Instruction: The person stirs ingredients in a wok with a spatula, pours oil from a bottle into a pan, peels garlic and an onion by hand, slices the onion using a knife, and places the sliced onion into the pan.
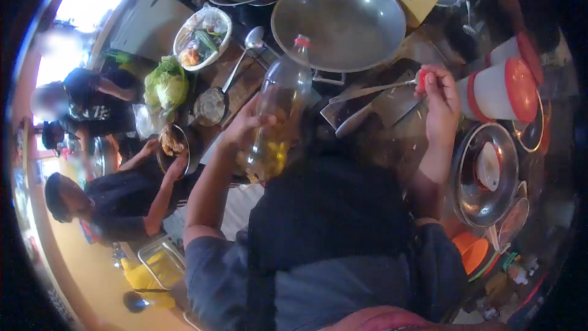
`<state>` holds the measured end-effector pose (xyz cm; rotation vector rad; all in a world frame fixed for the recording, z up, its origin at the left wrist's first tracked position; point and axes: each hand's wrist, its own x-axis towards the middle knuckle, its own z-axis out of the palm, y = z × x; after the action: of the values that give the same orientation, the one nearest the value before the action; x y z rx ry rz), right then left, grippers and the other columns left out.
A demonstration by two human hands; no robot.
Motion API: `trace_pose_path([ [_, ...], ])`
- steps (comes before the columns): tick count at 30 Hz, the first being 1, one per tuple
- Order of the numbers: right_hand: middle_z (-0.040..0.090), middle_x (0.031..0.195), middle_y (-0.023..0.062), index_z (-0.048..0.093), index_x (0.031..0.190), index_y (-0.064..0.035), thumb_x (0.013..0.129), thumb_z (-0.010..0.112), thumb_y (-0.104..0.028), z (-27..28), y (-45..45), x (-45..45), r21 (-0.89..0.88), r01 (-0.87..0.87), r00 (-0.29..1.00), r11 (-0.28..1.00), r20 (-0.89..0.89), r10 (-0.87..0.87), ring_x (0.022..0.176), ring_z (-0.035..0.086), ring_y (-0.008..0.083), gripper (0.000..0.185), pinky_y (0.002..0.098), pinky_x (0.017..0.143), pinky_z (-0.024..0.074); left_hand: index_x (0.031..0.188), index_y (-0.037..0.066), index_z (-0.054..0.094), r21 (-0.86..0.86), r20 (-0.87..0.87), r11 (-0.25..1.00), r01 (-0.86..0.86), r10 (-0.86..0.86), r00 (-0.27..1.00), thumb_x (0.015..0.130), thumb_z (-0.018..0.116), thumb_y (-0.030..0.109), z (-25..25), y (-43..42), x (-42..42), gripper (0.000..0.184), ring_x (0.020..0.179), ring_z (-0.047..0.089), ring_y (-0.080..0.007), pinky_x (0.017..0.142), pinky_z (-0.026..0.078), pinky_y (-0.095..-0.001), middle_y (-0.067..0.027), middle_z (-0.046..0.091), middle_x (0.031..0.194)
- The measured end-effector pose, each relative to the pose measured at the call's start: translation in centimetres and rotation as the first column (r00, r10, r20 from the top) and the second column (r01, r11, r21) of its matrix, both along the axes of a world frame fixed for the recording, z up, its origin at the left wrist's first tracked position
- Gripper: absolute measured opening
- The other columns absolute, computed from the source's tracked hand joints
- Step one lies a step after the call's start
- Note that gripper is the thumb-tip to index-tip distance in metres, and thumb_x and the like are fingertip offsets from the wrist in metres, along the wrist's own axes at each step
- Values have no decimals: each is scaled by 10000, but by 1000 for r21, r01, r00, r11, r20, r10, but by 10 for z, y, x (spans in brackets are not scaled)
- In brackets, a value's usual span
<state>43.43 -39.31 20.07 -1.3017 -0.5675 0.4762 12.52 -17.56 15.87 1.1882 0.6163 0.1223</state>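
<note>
My left hand [248, 124] is wrapped round a large clear plastic bottle [275, 104] with yellow oil in its lower part. The bottle leans slightly, and red shows at its mouth. Out to the right, my right hand [442, 95] pinches a small red cap [421, 80] between thumb and fingers. Beyond the bottle sits a wide metal wok [340, 24], its grey inside showing. A long-handled metal utensil [373, 90] lies near my right hand, its handle end close to the fingers.
At the left are a lettuce [165, 84], a white basket [179, 43] of vegetables and a ladle [243, 55]. A co-worker [116, 190] holds a bowl of food [174, 147]. Red-lidded white buckets [487, 95] and a large metal pan [465, 178] stand at the right.
</note>
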Motion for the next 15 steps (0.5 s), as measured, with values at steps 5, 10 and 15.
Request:
trace_pose_path([
  [5, 591, 929, 7, 605, 1059, -28, 928, 581, -170, -6, -7, 6, 65, -23, 1000, 998, -18, 25, 745, 513, 68, 194, 214, 683, 430, 1424, 57, 284, -49, -23, 997, 60, -61, 998, 738, 683, 248, 10, 14, 15, 816, 934, 577, -184, 829, 472, -331, -98, 569, 1119],
  [10, 586, 930, -1, 601, 1067, -28, 929, 581, -173, -7, -17, 12, 60, 14, 1000, 998, -14, -14, 740, 509, 64, 201, 210, 682, 430, 1394, 76, 344, -157, -97, 983, 97, -113, 989, 777, 644, 284, 9, 34, 29, 717, 887, 594, -211, 760, 499, -347, -114, 568, 1119],
  [15, 591, 945, 0, 604, 1072, -38, 930, 579, -173, -3, -24, 8, 41, 88, 996, 995, -30, -87, 740, 517, 64, 197, 207, 682, 436, 1363, 75, 364, -280, -127, 952, 122, -163, 978, 782, 642, 329, 42, 29, 55, 693, 878, 596, -240, 753, 491, -363, -145, 578, 1097],
])
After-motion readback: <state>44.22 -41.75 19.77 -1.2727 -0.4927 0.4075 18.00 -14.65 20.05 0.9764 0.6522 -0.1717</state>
